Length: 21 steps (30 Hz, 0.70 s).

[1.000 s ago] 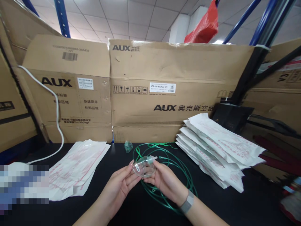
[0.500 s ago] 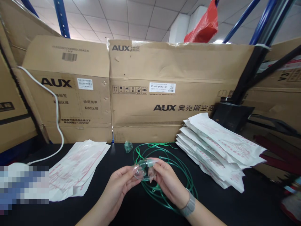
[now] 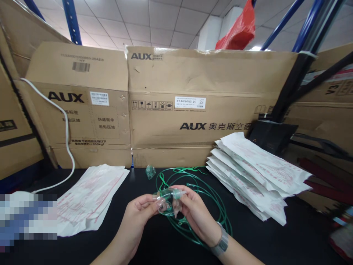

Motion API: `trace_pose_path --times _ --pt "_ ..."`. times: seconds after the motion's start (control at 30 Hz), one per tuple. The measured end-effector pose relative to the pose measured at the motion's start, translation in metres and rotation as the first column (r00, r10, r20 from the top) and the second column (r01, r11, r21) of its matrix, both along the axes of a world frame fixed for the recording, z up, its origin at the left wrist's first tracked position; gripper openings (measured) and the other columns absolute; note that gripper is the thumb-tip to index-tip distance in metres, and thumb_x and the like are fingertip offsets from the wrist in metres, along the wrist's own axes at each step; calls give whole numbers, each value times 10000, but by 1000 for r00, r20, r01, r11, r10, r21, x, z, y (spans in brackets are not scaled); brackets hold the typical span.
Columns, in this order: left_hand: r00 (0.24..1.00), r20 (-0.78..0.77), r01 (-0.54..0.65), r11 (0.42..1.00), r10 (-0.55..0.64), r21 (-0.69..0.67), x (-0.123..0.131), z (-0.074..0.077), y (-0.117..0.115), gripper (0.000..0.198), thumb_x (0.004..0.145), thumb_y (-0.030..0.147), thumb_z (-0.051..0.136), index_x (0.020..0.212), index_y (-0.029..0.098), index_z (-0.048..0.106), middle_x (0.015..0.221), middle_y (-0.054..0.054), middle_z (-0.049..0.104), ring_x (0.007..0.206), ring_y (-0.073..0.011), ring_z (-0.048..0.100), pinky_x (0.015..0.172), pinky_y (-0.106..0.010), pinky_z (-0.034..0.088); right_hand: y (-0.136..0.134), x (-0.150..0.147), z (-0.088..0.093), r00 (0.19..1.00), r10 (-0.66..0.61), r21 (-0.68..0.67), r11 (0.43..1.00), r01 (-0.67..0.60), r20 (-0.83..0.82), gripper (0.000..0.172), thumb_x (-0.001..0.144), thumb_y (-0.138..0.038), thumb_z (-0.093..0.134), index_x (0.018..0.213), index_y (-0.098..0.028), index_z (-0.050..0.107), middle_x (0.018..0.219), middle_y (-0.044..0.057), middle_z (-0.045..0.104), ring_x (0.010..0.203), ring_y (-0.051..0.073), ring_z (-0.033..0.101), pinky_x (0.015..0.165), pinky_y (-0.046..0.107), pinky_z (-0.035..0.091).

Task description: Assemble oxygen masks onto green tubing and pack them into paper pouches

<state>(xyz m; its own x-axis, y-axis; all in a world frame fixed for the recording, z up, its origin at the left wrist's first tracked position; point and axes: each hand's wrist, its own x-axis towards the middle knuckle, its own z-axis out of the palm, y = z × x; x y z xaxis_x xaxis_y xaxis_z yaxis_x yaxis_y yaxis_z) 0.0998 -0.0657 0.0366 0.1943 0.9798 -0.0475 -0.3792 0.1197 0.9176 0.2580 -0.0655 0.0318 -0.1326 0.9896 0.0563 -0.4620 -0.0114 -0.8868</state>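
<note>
**Left hand** [image 3: 138, 213]: grasping; fingers curl around the left side of the mask, not released.

**Right hand** [image 3: 195, 217]: grasping; fingertips pinch the mask's right side, just below a white-tipped connector [image 3: 182, 194]. A metal mesh watch band [image 3: 220, 241] circles the wrist.

**Specimen:** clear plastic mask [image 3: 167, 202], held up between both hands, above the tubing and near the middle of the black table [image 3: 303, 235].

**Tubing:** green-tinted tubing [image 3: 224, 217] lies in a loose coil on the table, under and around the hands (any link to the mask is hidden by the fingers).

**Small part:** green-tinted clear piece [image 3: 150, 172] sits near the table's far edge, just beyond the coil; too small to identify.

**Left of hands:** white pouches with pink print [image 3: 91, 195] lie in a low stack on the table.

**Right of hands:** a taller pile of the same white pouches [image 3: 256, 173] rests on the table, well apart from the right hand.

**Background:** flattened AUX cardboard cartons [image 3: 176, 81] stand upright behind the table, with a white cable [image 3: 66, 125] running down their left part. A red plastic bag [image 3: 239, 29] hangs above them.
</note>
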Motion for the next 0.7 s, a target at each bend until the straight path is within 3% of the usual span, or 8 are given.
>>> trace_pose_path --times 0.13,0.43,0.7 --pt "998 34 53 998 -53 -18 2 0 -1 191 589 277 736 692 122 692 690 -65 706 687 -170 632 746 -292 469 2 3 0 1000 -3 21 1000 3 4 247 681 -290 659 877 -146 615 616 -9 557 510 92 483 475 222 419" --pt "981 95 167 986 -169 32 3 1 -2 257 778 340 559 819 126 694 858 -98 702 857 -193 606 834 -311 423 4 5 -3 1000 18 19 1000 -18 -6 216 698 -274 641 871 -150 607 574 -22 543 486 90 476 482 225 399" --pt "980 109 174 982 -165 -71 2 -3 1 243 761 336 587 821 124 689 805 -90 700 790 -158 607 771 -264 421 2 4 0 999 -16 11 1000 15 42 232 693 -298 648 863 -146 608 635 -5 572 511 88 486 478 214 407"
